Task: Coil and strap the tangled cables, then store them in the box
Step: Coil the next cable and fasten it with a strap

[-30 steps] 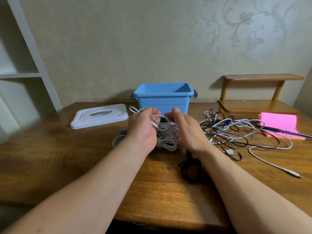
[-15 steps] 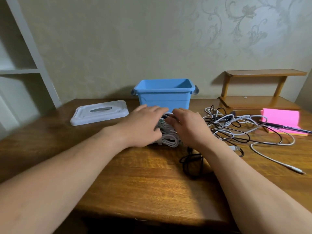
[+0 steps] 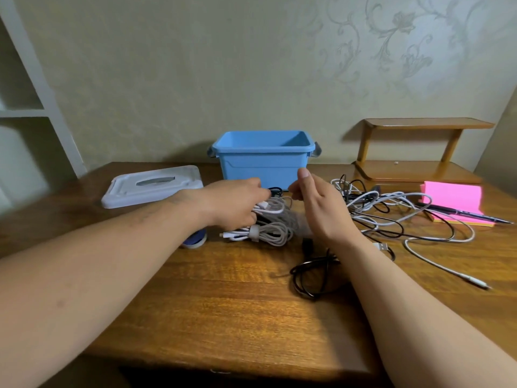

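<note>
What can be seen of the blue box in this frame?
The blue box is a rectangular tub, plastic by its look, with a rolled rim and a grey latch at each end. It stands upright and open at the back of the wooden table. Only the upper inner walls show, so its contents cannot be told. Its white lid lies apart to the left. The left hand, gripping coiled white cables, and the right hand overlap its lower front; contact cannot be told.

Single wide-angle view from the head.
Faces forward and down, close over left hand (image 3: 233, 204), right hand (image 3: 319, 208) and wooden table (image 3: 223, 317).
</note>
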Available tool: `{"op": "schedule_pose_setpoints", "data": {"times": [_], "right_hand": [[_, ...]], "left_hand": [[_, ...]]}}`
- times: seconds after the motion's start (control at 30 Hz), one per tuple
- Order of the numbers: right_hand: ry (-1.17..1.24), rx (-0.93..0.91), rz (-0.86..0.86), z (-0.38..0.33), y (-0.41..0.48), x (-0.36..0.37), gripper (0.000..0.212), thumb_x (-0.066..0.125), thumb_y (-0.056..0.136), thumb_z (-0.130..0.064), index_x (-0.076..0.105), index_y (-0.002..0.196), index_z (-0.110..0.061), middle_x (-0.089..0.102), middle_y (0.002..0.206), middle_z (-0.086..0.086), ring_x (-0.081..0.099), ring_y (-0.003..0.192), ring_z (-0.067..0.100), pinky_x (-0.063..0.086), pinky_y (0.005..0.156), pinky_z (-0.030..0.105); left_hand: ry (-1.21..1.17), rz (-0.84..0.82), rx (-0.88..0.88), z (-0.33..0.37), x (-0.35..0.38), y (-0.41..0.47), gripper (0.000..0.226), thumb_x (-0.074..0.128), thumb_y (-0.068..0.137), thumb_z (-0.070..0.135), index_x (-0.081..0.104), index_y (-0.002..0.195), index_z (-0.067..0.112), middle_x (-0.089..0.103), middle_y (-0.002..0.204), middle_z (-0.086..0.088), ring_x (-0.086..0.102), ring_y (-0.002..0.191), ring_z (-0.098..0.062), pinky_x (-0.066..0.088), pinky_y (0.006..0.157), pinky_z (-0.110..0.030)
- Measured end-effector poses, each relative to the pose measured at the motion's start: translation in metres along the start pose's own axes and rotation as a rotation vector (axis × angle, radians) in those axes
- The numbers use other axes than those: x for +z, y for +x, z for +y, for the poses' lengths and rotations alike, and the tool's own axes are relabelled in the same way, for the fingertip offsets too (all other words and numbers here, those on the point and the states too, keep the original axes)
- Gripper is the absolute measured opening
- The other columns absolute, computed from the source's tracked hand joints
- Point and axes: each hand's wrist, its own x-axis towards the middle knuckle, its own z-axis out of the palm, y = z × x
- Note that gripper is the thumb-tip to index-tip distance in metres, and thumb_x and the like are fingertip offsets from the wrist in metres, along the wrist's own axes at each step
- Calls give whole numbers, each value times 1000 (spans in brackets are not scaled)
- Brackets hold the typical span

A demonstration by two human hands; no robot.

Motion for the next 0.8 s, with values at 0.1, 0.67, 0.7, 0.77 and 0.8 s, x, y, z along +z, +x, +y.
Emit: {"op": "schedule_pose_setpoints", "data": {"times": [0.1, 0.67, 0.7, 0.77, 0.8], "right_hand": [[55, 36, 29, -1, 1, 0, 57, 31, 114, -52, 71, 94, -16, 72, 92, -5, 67, 93, 15, 51, 85, 39], [433, 131, -78, -12, 1, 5, 62, 42, 110, -56, 78, 99, -7, 76, 83, 13, 65, 68, 20, 46, 63, 36], [457, 123, -88, -13, 0, 4, 61, 42, 110, -56, 78, 100, -8, 76, 85, 14, 65, 71, 21, 47, 65, 36], [527, 114, -103, -17, 0, 3, 64, 39, 110, -57, 78, 103, -6, 76, 93, 19, 67, 78, 24, 49, 71, 40], [555, 122, -97, -18, 0, 3, 66, 37, 111, -57, 77, 105, -5, 76, 97, 19, 69, 82, 26, 50, 74, 40]], "left_hand": [[-137, 87, -36, -9, -11, -4, 17, 62, 98, 22, 44, 97, 24, 53, 87, 2, 52, 72, -17, 38, 60, -38], [-362, 205, -216, 8, -1, 6, 45, 78, 79, 52, 57, 112, 29, 69, 98, 6, 66, 85, -16, 59, 78, -51], [-371, 232, -219, 9, -2, 6, 34, 75, 82, 47, 59, 105, 28, 69, 92, 5, 66, 81, -18, 59, 76, -51], [-411, 306, -221, 8, -5, 4, 13, 68, 92, 36, 63, 95, 25, 68, 85, 1, 67, 78, -24, 58, 71, -49], [-430, 345, -228, 7, -7, 2, 8, 65, 96, 30, 64, 93, 23, 68, 82, -2, 67, 77, -27, 56, 69, -48]]}}
